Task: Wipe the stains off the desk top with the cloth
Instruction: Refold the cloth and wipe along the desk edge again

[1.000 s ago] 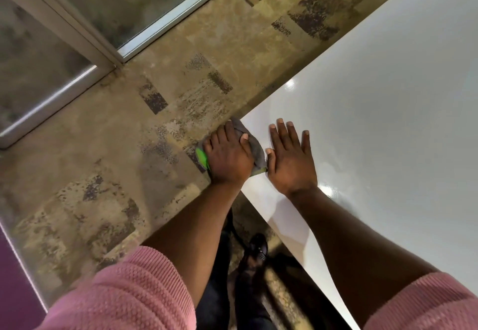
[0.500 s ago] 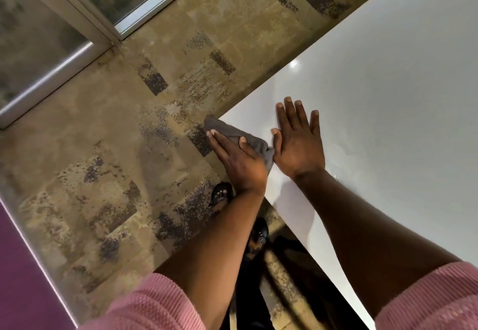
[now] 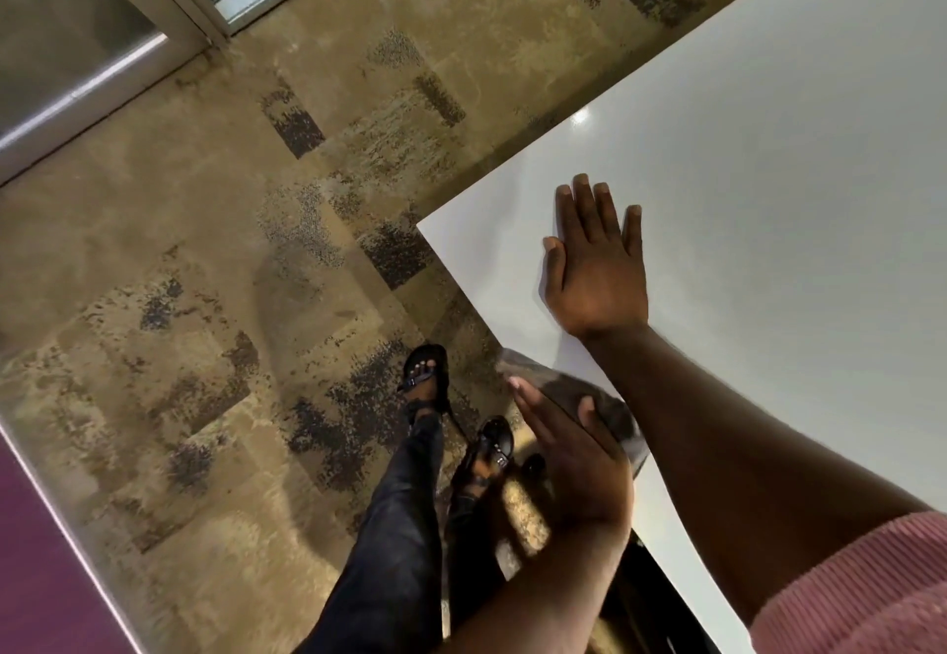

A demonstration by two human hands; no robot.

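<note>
The fingers of the left hand (image 3: 574, 453) are held together and laid flat on the grey cloth (image 3: 589, 394), which is pressed onto the near edge of the white desk top (image 3: 768, 166), partly under the right forearm. Beyond these fingers, the right hand (image 3: 597, 269) is rested flat on the desk top, fingers slightly spread, nothing pinched. The cloth is judged soft, light and easily bunched; it is best held under the flat palm, near its middle. No stains can be seen. The patterned floor (image 3: 205, 269) lies below.
</note>
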